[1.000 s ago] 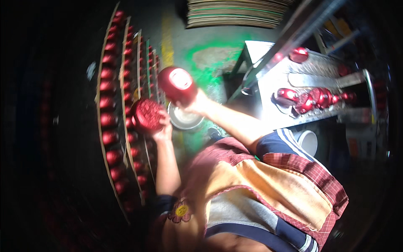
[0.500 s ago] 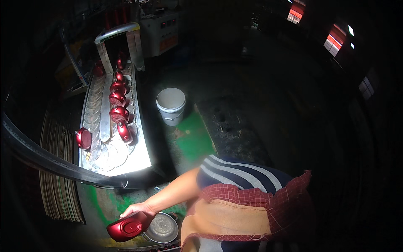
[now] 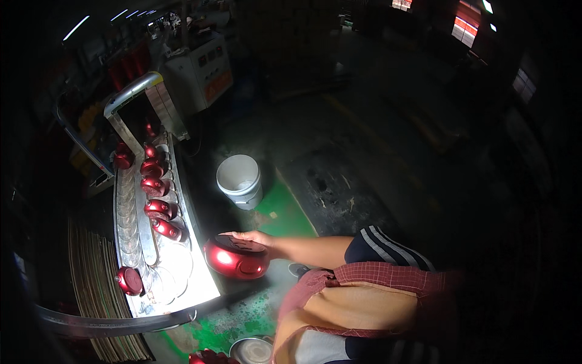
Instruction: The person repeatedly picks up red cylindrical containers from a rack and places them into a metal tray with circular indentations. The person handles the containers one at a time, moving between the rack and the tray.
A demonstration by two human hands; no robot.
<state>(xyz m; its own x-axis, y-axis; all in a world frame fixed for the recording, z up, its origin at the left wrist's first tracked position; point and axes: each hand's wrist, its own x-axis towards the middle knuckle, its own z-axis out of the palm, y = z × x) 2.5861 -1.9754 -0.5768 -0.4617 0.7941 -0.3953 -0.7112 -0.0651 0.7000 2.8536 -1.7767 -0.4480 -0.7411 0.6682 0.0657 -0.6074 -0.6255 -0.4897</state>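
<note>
My right hand (image 3: 253,236) is closed on the far edge of a shiny red rounded body (image 3: 233,267). This body has a dark, flat, patterned face turned up and an oval recess on its side. It is held in the air just off the right edge of a bright metal conveyor (image 3: 203,285). Similar red bodies (image 3: 159,209) stand tilted in a row along the conveyor, and a single red body (image 3: 130,281) sits at its near left side. My left hand is out of view.
A white bucket (image 3: 244,199) stands on the green floor right of the conveyor. At its far end is a metal hood (image 3: 130,96), with a grey control box (image 3: 206,71) behind. Stacked sheets (image 3: 97,261) lie at left. A round metal pan (image 3: 251,350) and more red pieces (image 3: 209,358) are at the bottom.
My right hand has lifted the red body up from beside the pan toward the conveyor's edge and turned it, so its dark flat face shows. The view has shifted too.
</note>
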